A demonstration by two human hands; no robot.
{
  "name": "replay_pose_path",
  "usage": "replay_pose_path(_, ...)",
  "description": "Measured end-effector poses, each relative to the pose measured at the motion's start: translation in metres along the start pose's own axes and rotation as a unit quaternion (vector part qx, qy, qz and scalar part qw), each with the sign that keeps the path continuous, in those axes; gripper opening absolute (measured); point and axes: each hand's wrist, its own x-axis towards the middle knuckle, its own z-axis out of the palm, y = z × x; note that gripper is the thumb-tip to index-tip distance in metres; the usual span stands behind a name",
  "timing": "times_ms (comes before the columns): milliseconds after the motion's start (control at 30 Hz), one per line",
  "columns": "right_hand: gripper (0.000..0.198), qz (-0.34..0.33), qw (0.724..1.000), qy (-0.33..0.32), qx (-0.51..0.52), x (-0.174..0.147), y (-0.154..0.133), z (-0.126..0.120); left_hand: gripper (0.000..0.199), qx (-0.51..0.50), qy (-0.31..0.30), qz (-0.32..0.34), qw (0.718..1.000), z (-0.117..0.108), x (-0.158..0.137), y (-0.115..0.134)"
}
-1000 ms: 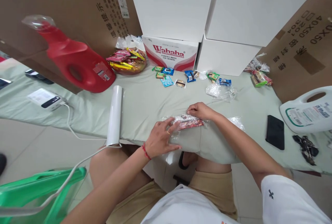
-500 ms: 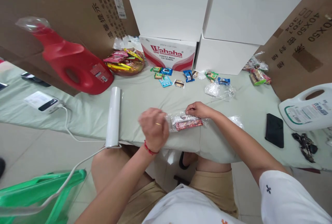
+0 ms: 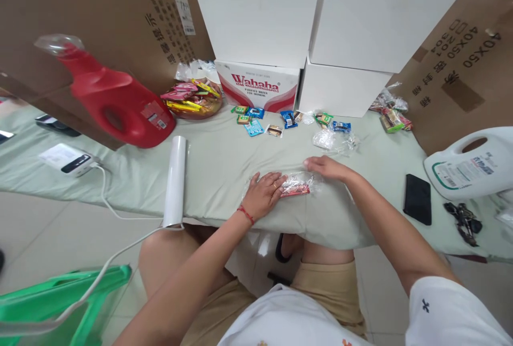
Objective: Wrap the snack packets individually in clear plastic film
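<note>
Pale green tablecloth (image 3: pixel 224 148) under red jug (image 3: pixel 130 84), white roll (image 3: pixel 175 180), red packet (image 3: pixel 296 190) in clear plastic (image 3: pixel 315 183), black phone (image 3: pixel 417 199)

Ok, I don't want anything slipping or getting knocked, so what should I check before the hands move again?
1. Left hand on the wrap: ok, it lies flat over the left part.
2. Right hand gripping the wrap: cannot tell; its fingertips are by the far right edge.
3. Red packet under the wrap: ok, it shows through the clear plastic.
4. White roll well back from the table edge: not ok, its near end reaches it.
5. Phone away from both hands: ok, it lies apart, off to the right.
</note>
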Motion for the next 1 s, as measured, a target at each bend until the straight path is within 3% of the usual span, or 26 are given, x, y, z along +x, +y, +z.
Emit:
replay_pose_path(67, 0.052, -0.001, 0.997, -0.077, -0.004, -0.009, -0.001, 0.006, 0.046, -0.006, 0.0, -0.001, 1.0, -0.002, 0.0, 0.002)
replay_pose_path(133, 0.048, 0.011, 0.994, -0.096, 0.04, -0.017, 0.0, 0.007, 0.046, -0.014, 0.002, -0.001, 1.0, -0.003, 0.0, 0.004)
replay_pose_path(300, 0.053, 0.081, 0.975, 0.01, 0.206, -0.028, -0.001, 0.009, 0.045, -0.029, 0.005, -0.002, 1.0, -0.005, 0.0, 0.006)
replay_pose_path(467, 0.044, 0.117, 0.976, -0.022, 0.181, -0.034, -0.008, 0.023, 0.045, -0.021, 0.008, -0.001, 1.0, -0.005, 0.0, 0.007)
replay_pose_path(567, 0.036, 0.138, 0.969, 0.027, 0.206, -0.035, -0.015, 0.022, 0.045, -0.018, 0.009, -0.001, 1.0, -0.004, 0.0, 0.007)
replay_pose_path(700, 0.02, 0.122, 0.977, 0.163, 0.058, -0.025, -0.046, 0.036, 0.045, -0.011, 0.01, 0.0, 1.0, -0.002, -0.001, 0.008)
replay_pose_path(800, 0.013, 0.092, 0.974, 0.187, -0.092, -0.016, -0.078, 0.074, 0.045, -0.012, 0.013, -0.004, 1.0, 0.0, 0.0, 0.008)
replay_pose_path(900, 0.025, 0.053, 0.962, 0.209, -0.167, -0.02, -0.093, 0.118, 0.044, -0.047, 0.015, -0.009, 0.999, 0.001, 0.003, 0.001)
replay_pose_path(1000, 0.035, -0.031, 0.948, 0.256, -0.186, -0.037, -0.087, 0.148, 0.05, -0.139, 0.058, -0.052, 0.987, -0.001, 0.003, -0.014)
